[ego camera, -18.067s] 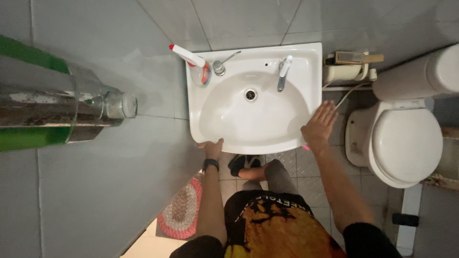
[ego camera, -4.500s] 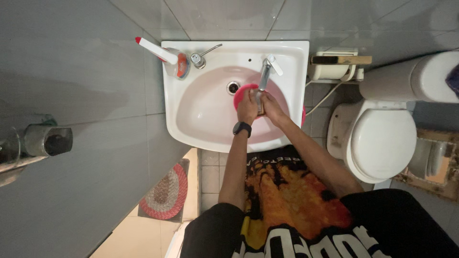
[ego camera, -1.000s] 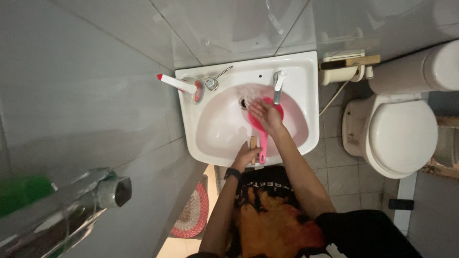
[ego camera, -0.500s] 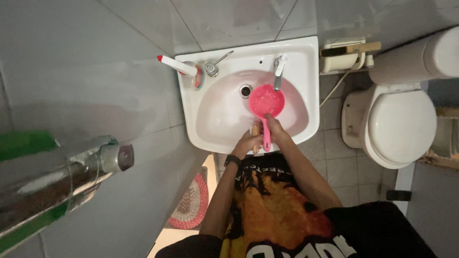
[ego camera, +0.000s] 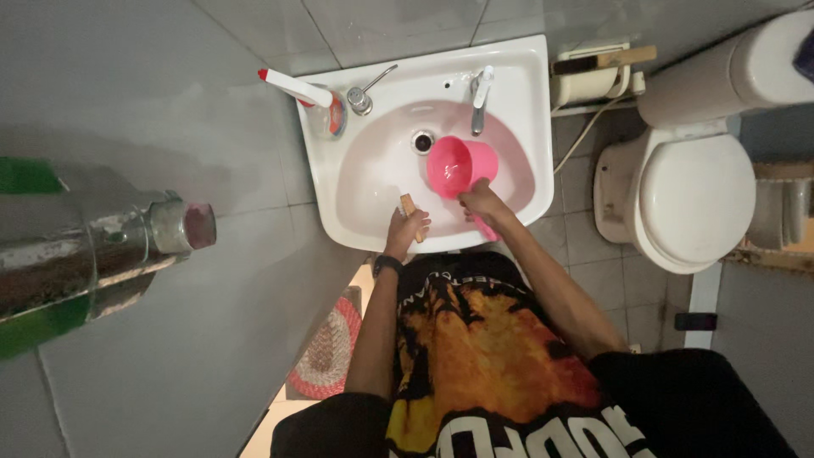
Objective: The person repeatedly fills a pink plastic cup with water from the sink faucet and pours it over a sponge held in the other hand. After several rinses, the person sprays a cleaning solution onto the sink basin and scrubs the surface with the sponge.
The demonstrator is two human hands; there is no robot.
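Right hand (ego camera: pixel 482 202) clasping pink scoop (ego camera: pixel 458 167) (now tilted), left hand (ego camera: pixel 404 227) gripping likely brush (ego camera: pixel 412 216).

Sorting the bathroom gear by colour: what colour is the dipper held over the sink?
Pink, bowl and handle alike; the dipper shows best in the head view.

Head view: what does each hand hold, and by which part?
The right hand holds the pink scoop by its handle, bowl in the sink. The left hand holds a wooden brush around its lower end.
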